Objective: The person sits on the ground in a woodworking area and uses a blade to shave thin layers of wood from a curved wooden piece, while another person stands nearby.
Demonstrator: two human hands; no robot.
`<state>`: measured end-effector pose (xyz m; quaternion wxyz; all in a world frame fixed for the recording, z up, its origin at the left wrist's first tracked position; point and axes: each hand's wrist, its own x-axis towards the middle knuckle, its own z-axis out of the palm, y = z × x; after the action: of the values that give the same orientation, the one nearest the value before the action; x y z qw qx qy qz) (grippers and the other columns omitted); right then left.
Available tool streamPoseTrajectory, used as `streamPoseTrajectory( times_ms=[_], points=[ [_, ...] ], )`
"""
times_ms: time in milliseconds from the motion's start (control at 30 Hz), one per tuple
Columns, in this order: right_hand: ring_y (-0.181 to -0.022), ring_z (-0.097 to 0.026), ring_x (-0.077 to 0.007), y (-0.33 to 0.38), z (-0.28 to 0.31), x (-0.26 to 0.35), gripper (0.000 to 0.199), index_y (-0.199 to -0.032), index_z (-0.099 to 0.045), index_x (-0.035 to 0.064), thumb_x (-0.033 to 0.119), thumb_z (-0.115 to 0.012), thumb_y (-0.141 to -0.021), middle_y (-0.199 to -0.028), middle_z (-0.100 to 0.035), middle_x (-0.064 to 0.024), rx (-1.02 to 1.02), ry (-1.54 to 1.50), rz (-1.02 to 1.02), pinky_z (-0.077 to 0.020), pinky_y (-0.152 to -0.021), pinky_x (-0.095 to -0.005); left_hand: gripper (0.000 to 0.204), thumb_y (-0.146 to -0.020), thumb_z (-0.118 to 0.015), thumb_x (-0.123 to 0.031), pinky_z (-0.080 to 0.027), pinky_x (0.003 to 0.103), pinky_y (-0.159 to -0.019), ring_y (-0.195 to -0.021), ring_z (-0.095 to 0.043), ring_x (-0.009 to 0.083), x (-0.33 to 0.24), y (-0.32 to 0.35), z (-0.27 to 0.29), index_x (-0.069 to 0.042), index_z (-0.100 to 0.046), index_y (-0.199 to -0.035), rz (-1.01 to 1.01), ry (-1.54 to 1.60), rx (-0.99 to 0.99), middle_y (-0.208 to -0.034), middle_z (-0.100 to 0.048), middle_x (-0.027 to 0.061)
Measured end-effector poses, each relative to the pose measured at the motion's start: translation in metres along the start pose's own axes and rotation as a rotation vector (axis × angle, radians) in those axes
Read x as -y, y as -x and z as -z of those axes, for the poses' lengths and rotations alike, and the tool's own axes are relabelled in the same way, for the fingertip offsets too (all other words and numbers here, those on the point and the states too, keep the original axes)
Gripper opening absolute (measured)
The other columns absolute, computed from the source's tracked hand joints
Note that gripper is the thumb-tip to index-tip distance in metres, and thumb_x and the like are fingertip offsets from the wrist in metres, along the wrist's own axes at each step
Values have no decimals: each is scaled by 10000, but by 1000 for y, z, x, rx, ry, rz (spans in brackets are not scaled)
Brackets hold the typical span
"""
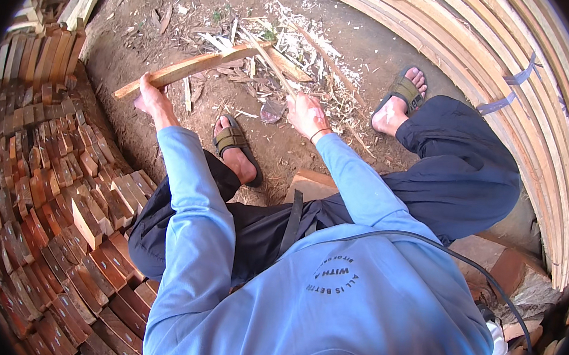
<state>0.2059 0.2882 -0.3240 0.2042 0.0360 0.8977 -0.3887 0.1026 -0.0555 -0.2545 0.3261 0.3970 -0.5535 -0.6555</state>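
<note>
My left hand (152, 100) is closed round the near end of a rough wooden board (192, 69), which slants away to the right. The board's far end lies by a short wooden block (287, 66) on the dirt. In front of me, my right hand (309, 114) is a fist round the lower end of a long, thin, pale tool (268, 60). Whether this is a blade seen edge-on or a stick, I cannot tell; its handle is hidden in my fingers. The tool's upper end crosses close to the board's far end.
Wood shavings and chips (307, 34) litter the dirt around the block. Stacked short wooden pieces (58, 212) fill the left side. Long curved-looking planks (472, 38), tied with a strip, line the right. My sandalled feet (239, 156) flank the work spot.
</note>
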Motion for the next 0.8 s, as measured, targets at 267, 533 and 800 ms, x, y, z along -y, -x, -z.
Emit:
streamPoseTrajectory(
  times_ms=[267, 533, 800],
  points=[
    [-794, -674, -389, -4, 2, -2, 221, -836, -685, -25, 150, -553, -870, -826, -669, -246, -118, 23, 89, -550, -758, -453, 390, -768, -755, -148, -528, 434, -718, -852, -616, 255, 4, 0, 2, 75, -546, -1010, -15, -1, -73, -975, -618, 149],
    [-886, -652, -372, -1, -1, -13, 185, -873, -633, -10, 162, -565, -881, -892, -660, -232, -11, 47, 122, -503, -779, -473, 419, -770, -757, -182, -521, 401, -706, -825, -614, 240, 3, 3, 8, 99, -554, -1004, -25, -23, -29, -968, -616, 156],
    [-809, -654, -417, -10, -28, -49, 265, -890, -646, -13, 237, -564, -919, -815, -659, -254, 95, 9, 34, -512, -753, -492, 411, -769, -757, -196, -522, 391, -685, -793, -611, 241, -4, 6, -3, 131, -583, -947, -67, -24, -56, -958, -621, 167]
  ],
)
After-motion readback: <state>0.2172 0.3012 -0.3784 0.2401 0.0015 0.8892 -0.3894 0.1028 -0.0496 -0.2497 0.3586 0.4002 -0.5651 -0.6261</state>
